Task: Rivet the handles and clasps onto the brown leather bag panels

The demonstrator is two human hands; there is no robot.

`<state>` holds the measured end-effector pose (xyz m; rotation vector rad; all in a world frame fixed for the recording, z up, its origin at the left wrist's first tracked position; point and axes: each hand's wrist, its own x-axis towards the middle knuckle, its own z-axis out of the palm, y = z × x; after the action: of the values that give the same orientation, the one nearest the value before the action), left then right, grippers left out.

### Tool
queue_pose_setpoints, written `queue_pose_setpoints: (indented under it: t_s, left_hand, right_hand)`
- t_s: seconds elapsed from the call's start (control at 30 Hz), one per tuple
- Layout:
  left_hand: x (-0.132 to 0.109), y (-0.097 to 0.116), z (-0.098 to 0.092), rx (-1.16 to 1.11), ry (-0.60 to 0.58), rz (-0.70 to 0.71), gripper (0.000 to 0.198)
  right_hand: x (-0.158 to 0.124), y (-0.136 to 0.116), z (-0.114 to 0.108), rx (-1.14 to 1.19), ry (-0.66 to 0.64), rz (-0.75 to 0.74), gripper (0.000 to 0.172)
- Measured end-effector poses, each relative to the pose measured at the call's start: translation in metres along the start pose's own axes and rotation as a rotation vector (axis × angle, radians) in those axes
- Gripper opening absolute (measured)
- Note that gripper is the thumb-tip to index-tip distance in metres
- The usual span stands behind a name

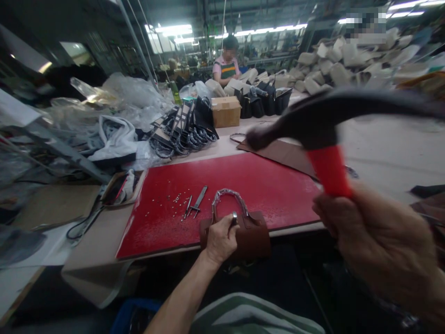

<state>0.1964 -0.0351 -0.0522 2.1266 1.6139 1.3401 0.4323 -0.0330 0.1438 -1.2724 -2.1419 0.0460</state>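
Raised close to the camera, my right hand (382, 236) is closed around the red handle of a claw hammer (320, 111), its dark head well above the table. My left hand (221, 239) grips a short metal punch (234, 216), whose shiny top shows above the fingers; its lower end is hidden. That hand rests on a brown leather bag piece (255, 236) at the front edge of a red board (181, 181). A handle (227, 191) wrapped in clear plastic arches up from the brown piece. Left of it lie a caliper-like metal tool (199, 200) and several small studs (177, 198).
Behind the board stand a cardboard box (225, 112), a heap of black bag parts (187, 125) and black bags (257, 99). A flat brown piece (285, 157) lies behind the hammer. A small tray (121, 188) sits at left. Another person (227, 67) works across the table.
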Motion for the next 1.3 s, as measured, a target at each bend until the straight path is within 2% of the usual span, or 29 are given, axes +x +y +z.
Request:
queue_pose_setpoints:
  t_s: [0.07,0.17,0.27,0.4,0.47,0.57,0.63,0.7,0.8,0.9,0.97,1.07,1.17,1.23,1.3]
  left_hand:
    - [0.000,-0.001,0.000,0.008,-0.005,0.000,0.016]
    - [0.000,-0.001,-0.001,-0.002,-0.016,-0.008,0.015]
    - [0.000,0.001,-0.002,-0.007,-0.007,0.006,0.016]
    - [0.001,0.002,-0.003,0.000,-0.007,0.012,0.015]
    - [0.002,0.002,-0.004,-0.003,-0.020,0.009,0.015]
    - [0.002,0.002,-0.006,-0.016,-0.028,0.017,0.013]
    - [0.003,0.003,-0.008,-0.024,-0.024,0.026,0.012]
    - [0.003,0.003,-0.009,-0.029,-0.026,0.029,0.011]
    - [0.004,0.003,-0.009,-0.034,-0.034,0.036,0.011]
    - [0.002,0.005,-0.009,-0.079,-0.039,0.037,0.013]
    - [0.000,0.010,-0.012,-0.146,-0.022,-0.039,0.013]
    - [0.000,0.016,-0.031,-0.261,0.122,-0.293,0.013]
    - [0.005,0.008,-0.068,-0.189,0.255,-0.501,0.019]
    - [0.010,-0.010,-0.097,0.003,0.237,-0.615,0.025]
    - [0.015,-0.033,-0.123,0.178,0.140,-0.729,0.027]
  right_hand:
    - [-0.005,-0.002,0.005,0.019,0.013,-0.030,0.033]
    - [-0.015,0.007,0.019,-0.042,-0.282,-0.110,0.034]
    - [-0.012,0.025,0.031,-0.061,-0.505,0.039,0.032]
    - [0.003,0.054,0.058,0.134,-0.609,0.287,0.039]
    - [0.009,0.068,0.078,0.083,-0.605,0.332,0.035]
    - [0.012,0.077,0.107,-0.064,-0.540,0.320,0.028]
    - [0.011,0.073,0.122,-0.080,-0.464,0.227,0.034]
    - [0.006,0.063,0.136,-0.020,-0.407,0.035,0.045]
    - [-0.004,0.047,0.158,0.123,-0.451,-0.210,0.059]
    - [-0.013,0.038,0.175,0.168,-0.498,-0.221,0.056]
    - [-0.015,0.038,0.180,0.179,-0.496,-0.193,0.056]
    - [-0.015,0.041,0.180,0.201,-0.514,-0.181,0.067]
    - [-0.014,0.044,0.178,0.221,-0.520,-0.176,0.076]
    - [-0.014,0.044,0.179,0.230,-0.512,-0.172,0.077]
    - [-0.014,0.044,0.181,0.237,-0.504,-0.165,0.075]
